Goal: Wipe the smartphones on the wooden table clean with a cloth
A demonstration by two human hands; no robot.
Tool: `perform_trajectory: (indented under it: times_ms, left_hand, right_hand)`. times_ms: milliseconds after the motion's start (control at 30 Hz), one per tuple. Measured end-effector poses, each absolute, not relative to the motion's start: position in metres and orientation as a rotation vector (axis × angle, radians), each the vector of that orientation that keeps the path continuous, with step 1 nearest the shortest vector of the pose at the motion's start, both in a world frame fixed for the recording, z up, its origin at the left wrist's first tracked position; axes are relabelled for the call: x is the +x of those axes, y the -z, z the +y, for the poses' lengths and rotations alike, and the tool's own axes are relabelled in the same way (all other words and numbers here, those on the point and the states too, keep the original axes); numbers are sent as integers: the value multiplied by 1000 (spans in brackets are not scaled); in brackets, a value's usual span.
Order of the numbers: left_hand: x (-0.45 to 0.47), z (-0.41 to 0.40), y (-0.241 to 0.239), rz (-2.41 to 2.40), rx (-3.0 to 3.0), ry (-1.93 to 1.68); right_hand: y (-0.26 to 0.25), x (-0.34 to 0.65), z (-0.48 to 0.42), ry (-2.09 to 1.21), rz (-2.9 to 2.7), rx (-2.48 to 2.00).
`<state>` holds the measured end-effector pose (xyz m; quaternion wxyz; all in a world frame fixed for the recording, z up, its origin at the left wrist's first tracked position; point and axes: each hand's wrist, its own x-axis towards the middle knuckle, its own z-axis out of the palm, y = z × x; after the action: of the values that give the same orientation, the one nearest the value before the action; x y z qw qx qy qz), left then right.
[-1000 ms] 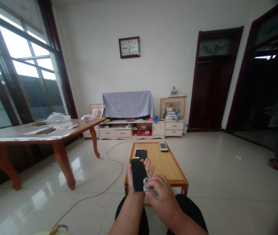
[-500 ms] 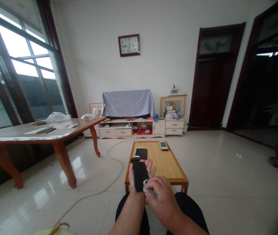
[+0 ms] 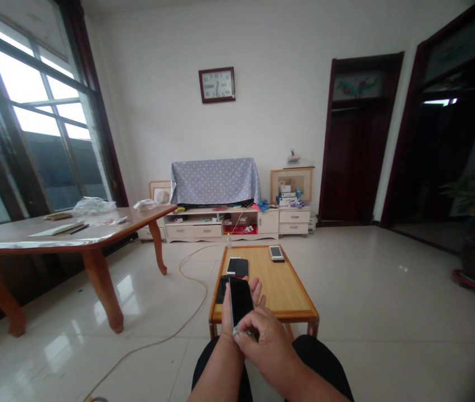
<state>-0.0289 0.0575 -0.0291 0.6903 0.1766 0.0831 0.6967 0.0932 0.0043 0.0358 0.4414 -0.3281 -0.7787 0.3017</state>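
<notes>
Black and glass-like is the face of the phone [image 3: 241,300], which lies lengthwise on the left hand [image 3: 227,315]. This hand is palm up and half open: it has hold of the phone from below, with the thumb side along the left edge and the fingers reaching out past the right edge. The right hand [image 3: 265,334] is bent over the near end of the phone, its fingertips brought together, and they seem to pinch a small pale piece [image 3: 236,330], perhaps tissue or cloth; it is too small to be sure.

I judge the phone to be light and stiff, rather slippery on its smooth face, and fragile if dropped on the tiled floor [image 3: 366,290]. The safest hold is by its two long sides, with the palm supporting the back. The pale piece, if tissue, should be soft and almost weightless.

Just beyond the left hand, a dark flat object [image 3: 221,293] lies on the low table [image 3: 281,287], partly hidden by this hand; it is the nearest thing to be knocked. Farther ahead of the hand lies a white-edged device [image 3: 231,264] with a dark piece [image 3: 243,268] beside it. A white phone [image 3: 276,253] lies ahead of the right hand, well apart.
</notes>
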Motion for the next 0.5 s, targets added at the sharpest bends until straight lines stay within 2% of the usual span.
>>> perform_trajectory:
  times_ms: [133, 367, 500]
  left_hand:
    - [-25, 57, 18, 247, 370, -1555]
    - [-39, 59, 13, 294, 362, -1598]
    - [-29, 61, 17, 260, 425, -1619]
  right_hand:
    - [-45, 85, 17, -844, -1841, -921]
    - [-24, 76, 9, -1095, -1763, -872]
    - [-37, 73, 22, -1002, -1692, -885]
